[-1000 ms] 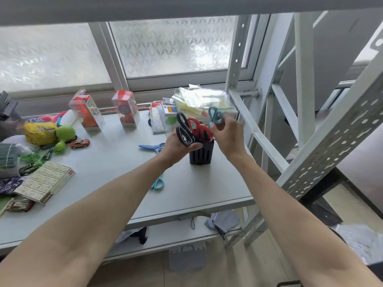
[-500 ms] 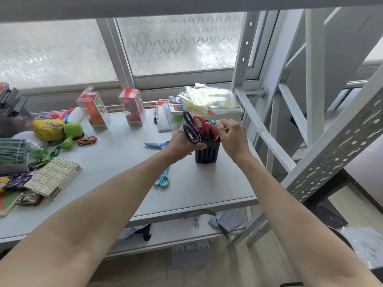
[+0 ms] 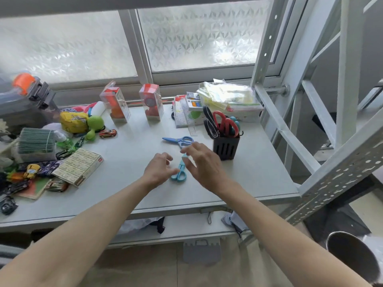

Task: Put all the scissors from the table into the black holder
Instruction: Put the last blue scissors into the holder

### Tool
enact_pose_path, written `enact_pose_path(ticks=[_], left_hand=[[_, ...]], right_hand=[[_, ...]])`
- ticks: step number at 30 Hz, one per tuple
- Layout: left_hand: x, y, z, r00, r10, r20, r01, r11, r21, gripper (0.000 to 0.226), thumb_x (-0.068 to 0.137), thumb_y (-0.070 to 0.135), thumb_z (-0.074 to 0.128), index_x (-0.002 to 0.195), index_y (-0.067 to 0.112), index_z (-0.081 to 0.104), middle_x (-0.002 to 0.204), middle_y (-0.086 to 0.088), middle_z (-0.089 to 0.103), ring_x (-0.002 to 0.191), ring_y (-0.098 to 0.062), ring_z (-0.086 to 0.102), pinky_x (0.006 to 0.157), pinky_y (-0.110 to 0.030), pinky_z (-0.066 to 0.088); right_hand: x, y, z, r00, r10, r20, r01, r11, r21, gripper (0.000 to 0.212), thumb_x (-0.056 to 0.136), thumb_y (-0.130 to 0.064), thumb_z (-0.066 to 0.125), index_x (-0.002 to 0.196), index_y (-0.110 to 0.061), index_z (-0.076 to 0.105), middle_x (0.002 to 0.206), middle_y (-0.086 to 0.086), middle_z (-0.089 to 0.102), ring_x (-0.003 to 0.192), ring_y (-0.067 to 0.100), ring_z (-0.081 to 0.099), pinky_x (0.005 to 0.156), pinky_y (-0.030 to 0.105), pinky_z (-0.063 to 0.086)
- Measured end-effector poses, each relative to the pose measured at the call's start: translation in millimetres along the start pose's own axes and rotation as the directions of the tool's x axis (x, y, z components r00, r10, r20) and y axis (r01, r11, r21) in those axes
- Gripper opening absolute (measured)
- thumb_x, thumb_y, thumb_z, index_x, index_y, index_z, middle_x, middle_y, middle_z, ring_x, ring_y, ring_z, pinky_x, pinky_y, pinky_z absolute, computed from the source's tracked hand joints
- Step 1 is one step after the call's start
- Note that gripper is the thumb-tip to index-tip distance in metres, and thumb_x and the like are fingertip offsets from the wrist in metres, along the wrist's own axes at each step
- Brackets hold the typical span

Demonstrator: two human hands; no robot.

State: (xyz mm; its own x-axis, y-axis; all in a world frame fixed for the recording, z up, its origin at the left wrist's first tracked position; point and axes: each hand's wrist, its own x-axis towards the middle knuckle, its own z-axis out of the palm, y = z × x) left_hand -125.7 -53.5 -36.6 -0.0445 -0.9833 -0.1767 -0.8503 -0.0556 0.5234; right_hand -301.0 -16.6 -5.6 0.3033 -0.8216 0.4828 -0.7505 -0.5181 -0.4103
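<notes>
Where the worktop [image 3: 128, 189] runs off to the far left, there's a pile of clutter: a grey blaster w/ orange cap [image 3: 24, 94], a yellow pouch [image 3: 73, 121], a green plush toy [image 3: 94, 125], a small red toy car [image 3: 107, 133] and a box of small cartons [image 3: 79, 167] nearer the front edge. Further back, approx. centre, two clear-fronted boxes w/ red toys stand upright: one [image 3: 116, 105] left of the other [image 3: 151, 102].

Mid-worktop, the left hand [image 3: 158, 171] hovers low, fingers curled but apart, grip spread & holding nothing. Just right of it lie teal scissors [image 3: 179, 172], handles toward the near edge, blades pointing far; the tips are hidden behind the right hand [image 3: 204, 164]. That hand hangs over them, fingers splayed, grip spread too, nothing pinched. Can't tell if either hand touches the scissors.

Beyond the hands, blue scissors [image 3: 180, 140] lie flat, blades pointing left, handles right.

Right again, the black holder [image 3: 226, 148] stands upright, apart from both hands. It has black-handled scissors [image 3: 209, 123], red-handled scissors [image 3: 224, 123] and a teal-handled pair [image 3: 236, 123] in it, handles up. Behind it, a bag of plastic packets [image 3: 230, 95] sits by the window.
</notes>
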Motion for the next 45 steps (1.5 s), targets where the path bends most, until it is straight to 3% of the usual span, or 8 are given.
enact_pose_path(ticks=[5, 9, 18, 24, 27, 33, 39, 45], left_hand=[[-17.3, -5.6, 16.4, 1.000, -0.007, -0.027, 0.009, 0.998, 0.055, 0.068, 0.072, 0.051, 0.077, 0.126, 0.015, 0.056, 0.124, -0.006, 0.046, 0.109, -0.023, 0.060, 0.095, -0.035, 0.048], [-23.7, -6.4, 22.3, 0.998, 0.022, -0.055, -0.018, 0.998, 0.062, 0.063, 0.072, 0.046, 0.079, 0.122, 0.015, 0.057, 0.120, -0.006, 0.044, 0.103, -0.022, 0.059, 0.087, -0.030, 0.047], [-29.3, -1.9, 15.2, 0.964, 0.265, 0.019, -0.258, 0.953, -0.161, 0.043, 0.079, 0.007, 0.073, 0.116, 0.014, 0.053, 0.093, -0.003, 0.060, 0.078, -0.022, 0.061, 0.076, -0.029, 0.055], [-26.4, 27.3, 10.6, 0.945, 0.326, 0.002, -0.310, 0.900, -0.306, 0.053, 0.079, 0.039, 0.076, 0.123, 0.021, 0.053, 0.099, 0.005, 0.063, 0.079, -0.010, 0.066, 0.071, -0.021, 0.058], [-17.0, 45.6, 7.9, 0.952, 0.303, -0.038, -0.297, 0.890, -0.346, 0.066, 0.081, 0.054, 0.065, 0.132, 0.017, 0.050, 0.113, 0.000, 0.063, 0.080, -0.012, 0.069, 0.071, -0.025, 0.060], [14.4, 89.2, 10.2, 0.949, 0.308, -0.062, -0.313, 0.917, -0.248, 0.076, 0.084, 0.024, 0.075, 0.148, 0.015, 0.035, 0.141, -0.011, 0.047, 0.086, -0.019, 0.070, 0.084, -0.038, 0.060], [28.1, 124.5, 12.1, 0.925, 0.375, -0.064, -0.375, 0.871, -0.317, 0.046, 0.078, 0.013, 0.079, 0.119, 0.020, 0.060, 0.120, -0.004, 0.063, 0.092, -0.018, 0.065, 0.080, -0.034, 0.061], [33.0, 130.0, 14.2, 0.949, 0.312, -0.046, -0.310, 0.898, -0.311, 0.032, 0.081, 0.016, 0.075, 0.111, 0.016, 0.064, 0.111, -0.007, 0.069, 0.094, -0.026, 0.067, 0.078, -0.041, 0.060]], right_hand=[[17.5, 17.4, 32.4, 0.887, 0.015, 0.462, 0.099, 0.970, -0.221, 0.048, 0.093, -0.011, 0.053, 0.140, -0.024, 0.049, 0.139, -0.001, 0.050, 0.122, 0.023, 0.049, 0.092, 0.039, 0.045], [26.3, 21.7, 40.6, 0.837, -0.026, 0.547, 0.229, 0.924, -0.306, 0.038, 0.094, -0.010, 0.050, 0.129, -0.023, 0.057, 0.132, 0.002, 0.054, 0.116, 0.024, 0.053, 0.085, 0.036, 0.041], [3.6, 24.3, 30.8, 0.920, -0.018, 0.392, 0.113, 0.969, -0.220, 0.022, 0.086, -0.009, 0.058, 0.107, -0.009, 0.051, 0.101, 0.009, 0.055, 0.085, 0.028, 0.058, 0.062, 0.032, 0.039], [-39.7, 36.9, 7.7, 0.983, 0.154, 0.101, -0.144, 0.985, -0.100, 0.018, 0.087, -0.010, 0.060, 0.102, -0.008, 0.052, 0.097, 0.008, 0.058, 0.072, 0.028, 0.060, 0.056, 0.033, 0.046], [-59.8, 47.3, -14.0, 0.955, 0.271, -0.123, -0.267, 0.962, 0.052, 0.021, 0.086, -0.007, 0.063, 0.103, -0.006, 0.050, 0.087, 0.007, 0.060, 0.063, 0.021, 0.057, 0.057, 0.027, 0.049], [-39.0, 69.8, -71.4, 0.760, 0.484, -0.435, -0.276, 0.845, 0.458, 0.011, 0.095, -0.003, 0.048, 0.106, -0.003, 0.046, 0.088, 0.013, 0.061, 0.074, 0.023, 0.064, 0.066, 0.027, 0.057], [12.6, 85.8, -99.2, 0.726, 0.581, -0.369, -0.258, 0.727, 0.637, 0.010, 0.097, -0.012, 0.045, 0.102, -0.009, 0.052, 0.101, 0.018, 0.066, 0.084, 0.015, 0.063, 0.076, 0.022, 0.054], [35.1, 94.2, -96.9, 0.780, 0.590, -0.209, -0.416, 0.738, 0.531, 0.019, 0.099, -0.014, 0.047, 0.092, -0.005, 0.062, 0.092, 0.015, 0.073, 0.081, 0.026, 0.069, 0.082, 0.044, 0.058]])
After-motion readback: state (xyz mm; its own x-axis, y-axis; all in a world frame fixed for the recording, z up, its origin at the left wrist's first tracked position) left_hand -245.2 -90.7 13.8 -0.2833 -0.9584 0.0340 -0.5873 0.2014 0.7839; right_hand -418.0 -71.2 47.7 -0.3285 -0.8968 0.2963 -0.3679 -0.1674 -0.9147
